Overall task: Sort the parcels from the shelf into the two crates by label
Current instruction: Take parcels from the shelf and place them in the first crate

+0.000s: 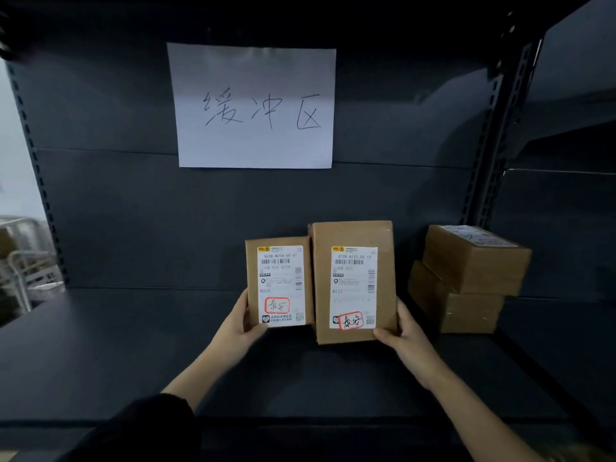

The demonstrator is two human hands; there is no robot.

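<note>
Left hand grips the lower left edge of the smaller parcel, thumb on the front near the bottom of its label, fingers behind. Right hand grips the lower right corner of the taller parcel the same way. Both parcels are held upright side by side, edges touching or nearly so, labels toward the camera, lifted off the shelf. Each label carries a handwritten mark ringed in red; the two marks look alike, so likely the same crate for both. Still on the shelf: two more boxes stacked to the right, near the right hand but apart from it, top one skewed, its label on top and unreadable. Paper sign hangs on the back panel above. Crates not in view, so count already sorted unknown. Judgement: sorting is partway, at least four parcels left to drop.
</note>
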